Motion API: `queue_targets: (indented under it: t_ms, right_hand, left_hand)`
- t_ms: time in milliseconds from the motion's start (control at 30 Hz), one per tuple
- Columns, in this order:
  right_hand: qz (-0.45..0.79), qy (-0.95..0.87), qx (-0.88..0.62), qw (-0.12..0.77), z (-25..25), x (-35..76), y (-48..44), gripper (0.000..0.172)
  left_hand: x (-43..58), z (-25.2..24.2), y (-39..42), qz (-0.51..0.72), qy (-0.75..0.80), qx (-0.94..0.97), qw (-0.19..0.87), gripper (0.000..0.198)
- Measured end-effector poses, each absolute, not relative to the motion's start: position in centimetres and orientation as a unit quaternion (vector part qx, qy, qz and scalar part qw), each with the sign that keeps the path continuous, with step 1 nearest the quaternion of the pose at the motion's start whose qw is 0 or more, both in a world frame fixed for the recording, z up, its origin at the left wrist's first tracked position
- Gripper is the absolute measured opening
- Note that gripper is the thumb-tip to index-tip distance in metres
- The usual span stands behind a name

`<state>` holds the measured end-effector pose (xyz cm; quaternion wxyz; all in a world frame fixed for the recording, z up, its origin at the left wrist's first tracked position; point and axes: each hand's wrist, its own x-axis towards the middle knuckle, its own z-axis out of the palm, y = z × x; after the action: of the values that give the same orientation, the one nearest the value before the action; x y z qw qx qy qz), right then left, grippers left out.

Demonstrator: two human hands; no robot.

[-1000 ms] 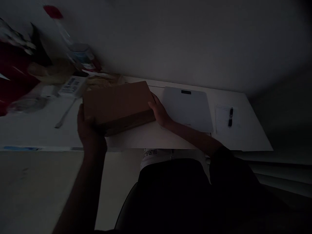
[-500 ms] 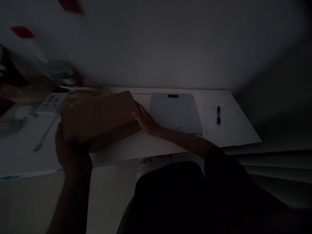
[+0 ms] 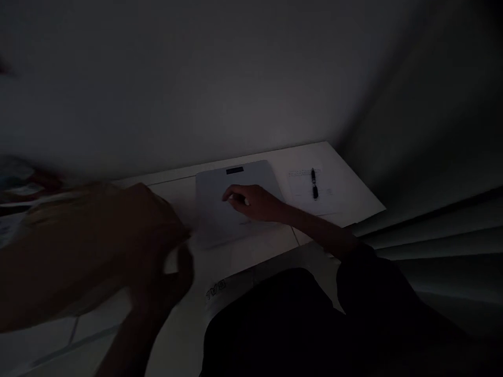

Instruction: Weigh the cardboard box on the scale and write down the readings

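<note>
Head view: right hand [image 3: 255,202] has quit box [image 3: 90,246], now rests loosely curled on scale [image 3: 214,214], holding nothing. Left hand [image 3: 171,280] alone grips box, swung well left of scale; v. blurred.

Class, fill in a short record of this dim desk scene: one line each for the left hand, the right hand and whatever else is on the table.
Left hand: grips a blurred cardboard box, at the left.
Right hand: open, fingers bent, on the grey digital scale.
Also on table: black pen lying on a sheet of paper, right of the scale.
Light: very dim.
</note>
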<state>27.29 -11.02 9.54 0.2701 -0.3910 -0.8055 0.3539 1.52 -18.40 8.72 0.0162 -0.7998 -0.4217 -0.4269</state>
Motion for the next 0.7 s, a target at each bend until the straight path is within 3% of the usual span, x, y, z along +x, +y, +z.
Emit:
queue_targets:
  t_ms: [100, 267, 333, 500, 700]
  right_hand:
    - [0.305, -0.811, -0.467, 0.175, 10.0, 33.7, -10.9, 0.036]
    - [0.18, -0.777, -0.598, 0.074, 9.6, 43.5, -10.4, 0.032]
    - [0.171, -0.752, -0.635, 0.042, 9.3, 46.7, -10.0, 0.038]
    - [0.193, -0.72, -0.665, 0.046, 7.9, 51.5, -9.0, 0.045]
    - [0.207, -0.742, -0.634, 0.074, 5.7, 52.4, -7.9, 0.034]
  left_hand:
    - [7.6, 9.9, -17.2, -0.317, -0.296, -0.896, 0.099, 0.039]
    - [16.8, 9.2, -16.1, -0.271, -0.148, -0.946, 0.103, 0.03]
    - [20.1, 8.4, -15.9, -0.258, -0.098, -0.956, 0.1, 0.028]
    - [28.2, 6.2, -15.4, -0.142, -0.043, -0.984, 0.096, 0.028]
    - [34.7, 4.0, -15.6, -0.127, -0.009, -0.988, 0.084, 0.019]
